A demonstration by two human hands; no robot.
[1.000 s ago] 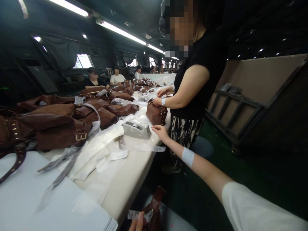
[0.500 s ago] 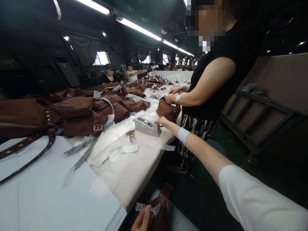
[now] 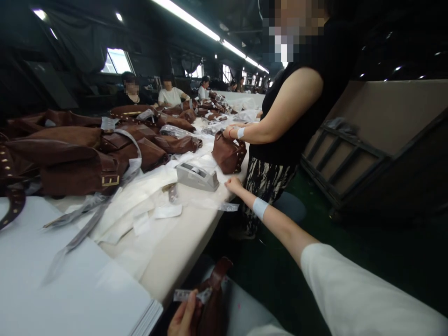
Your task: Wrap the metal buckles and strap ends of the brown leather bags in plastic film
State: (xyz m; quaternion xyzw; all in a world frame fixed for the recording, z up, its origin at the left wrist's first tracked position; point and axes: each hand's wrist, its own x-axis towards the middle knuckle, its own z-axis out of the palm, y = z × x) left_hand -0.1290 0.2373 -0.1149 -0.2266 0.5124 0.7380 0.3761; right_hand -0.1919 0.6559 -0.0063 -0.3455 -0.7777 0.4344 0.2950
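My left hand [image 3: 184, 315], low in the view, is closed, thumb pressed on clear plastic film [image 3: 189, 295] wrapped at the strap of a brown leather bag [image 3: 212, 310]. That bag lies against my lap, below the table edge, and is partly hidden. My right arm stretches out over the table's edge. At its end my right hand [image 3: 234, 185] is closed in a pinch, just right of a grey tape dispenser [image 3: 198, 176] and a little apart from it. Whatever its fingertips hold is too small to make out.
Brown leather bags [image 3: 77, 158] pile up along the table's left and far side. A stack of white sheets [image 3: 80, 280] covers the near left corner. To the right, a co-worker [image 3: 290, 107] handles another brown bag [image 3: 227, 151]. A wheeled cart [image 3: 346, 158] stands behind.
My right hand has drawn back from the dispenser's front end, where it was touching, and its fingers are more closed. The view has swung to the right. My left hand keeps its hold.
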